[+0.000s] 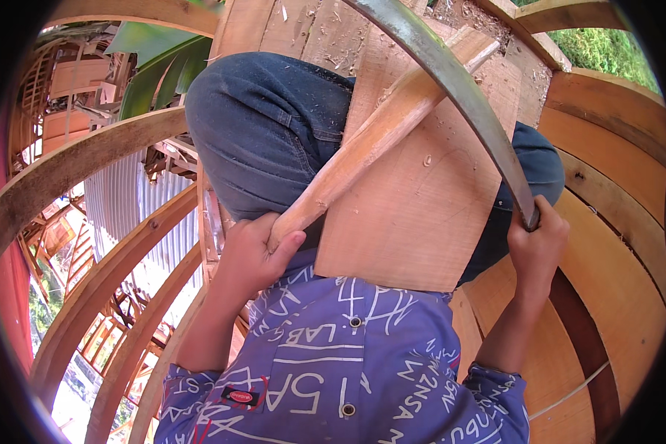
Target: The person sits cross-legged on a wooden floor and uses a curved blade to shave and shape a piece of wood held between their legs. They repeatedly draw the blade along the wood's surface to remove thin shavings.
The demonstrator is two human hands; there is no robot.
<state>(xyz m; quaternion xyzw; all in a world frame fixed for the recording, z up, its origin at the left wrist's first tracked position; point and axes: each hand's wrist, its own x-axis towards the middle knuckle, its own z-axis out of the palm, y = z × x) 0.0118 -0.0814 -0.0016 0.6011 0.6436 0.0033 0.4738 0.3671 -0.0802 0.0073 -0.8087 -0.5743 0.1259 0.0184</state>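
Now | wooden stick [370, 146] | near end in left hand [252, 254], slanting forward-right

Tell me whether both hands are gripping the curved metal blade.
No, only the right hand grips the curved blade; the left hand holds the wooden stick.

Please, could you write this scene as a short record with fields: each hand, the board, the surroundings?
Left hand: grips the near end of a wooden stick
Right hand: holds the near end of a curved metal blade
Crossing: blade passes over stick; contact unclear
Board: beneath both, over the legs
Surroundings: wood shavings, wooden bars
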